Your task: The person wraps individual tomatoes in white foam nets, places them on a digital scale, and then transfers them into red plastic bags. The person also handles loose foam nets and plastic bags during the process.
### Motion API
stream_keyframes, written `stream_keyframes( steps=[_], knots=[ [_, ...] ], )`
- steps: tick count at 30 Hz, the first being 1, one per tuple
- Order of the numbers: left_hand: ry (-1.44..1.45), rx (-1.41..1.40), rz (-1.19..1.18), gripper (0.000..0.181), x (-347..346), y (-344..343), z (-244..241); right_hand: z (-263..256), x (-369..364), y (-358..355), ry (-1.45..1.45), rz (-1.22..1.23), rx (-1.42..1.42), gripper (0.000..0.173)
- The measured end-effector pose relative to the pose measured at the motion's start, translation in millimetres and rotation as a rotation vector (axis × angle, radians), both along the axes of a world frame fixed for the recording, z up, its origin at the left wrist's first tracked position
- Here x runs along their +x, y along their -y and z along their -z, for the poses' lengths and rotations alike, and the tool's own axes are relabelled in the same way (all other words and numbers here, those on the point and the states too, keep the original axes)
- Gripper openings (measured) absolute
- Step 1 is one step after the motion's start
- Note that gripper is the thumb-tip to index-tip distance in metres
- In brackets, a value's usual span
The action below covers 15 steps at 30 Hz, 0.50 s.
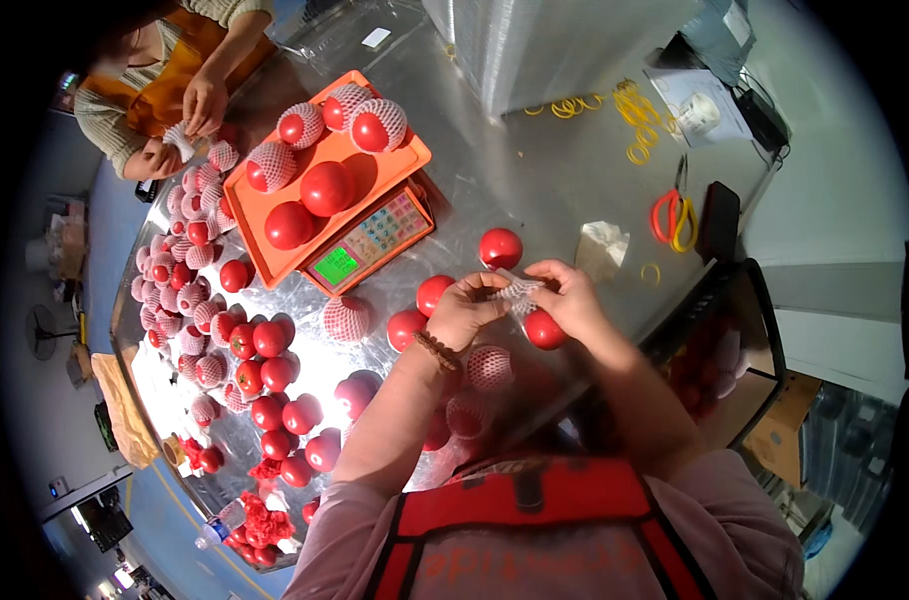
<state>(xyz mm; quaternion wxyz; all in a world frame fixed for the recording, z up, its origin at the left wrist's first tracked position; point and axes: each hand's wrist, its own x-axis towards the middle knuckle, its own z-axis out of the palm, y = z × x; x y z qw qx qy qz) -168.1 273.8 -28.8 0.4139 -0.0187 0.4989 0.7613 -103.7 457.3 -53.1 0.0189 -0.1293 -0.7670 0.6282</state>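
My left hand (462,309) and my right hand (572,298) pinch a white foam net sleeve (520,292) between them, above the metal table. Directly below the sleeve, beside my right hand, lies a bare red tomato (544,331). Another tomato (501,247) rests just beyond my fingers. Two more bare tomatoes, one nearer (406,331) and one farther (433,292), sit left of my left hand, which partly covers the farther one. Between my forearms is a tomato in a foam net (490,367); a second netted tomato (346,319) stands below the scale.
An orange tray (256,244) with bare and netted tomatoes tops a digital scale (376,241). Many netted tomatoes (192,296) crowd the left side. Scissors (676,217), yellow bands (634,109) and crumpled paper (603,249) lie right. Across the table, a person's hands (203,105) hold a net sleeve.
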Motion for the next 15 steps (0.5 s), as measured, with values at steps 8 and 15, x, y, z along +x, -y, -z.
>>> stream_keyframes(
  steps=[8,15],
  knots=[
    [-0.765,-0.91,0.027,0.036,-58.9,-32.2,23.5,18.2,-45.5,-6.6,0.376,0.372,-0.673,0.016],
    [-0.198,-0.702,0.177,0.039,-73.6,-47.2,27.1,41.8,-51.1,-7.5,0.394,0.399,-0.788,0.012]
  ],
)
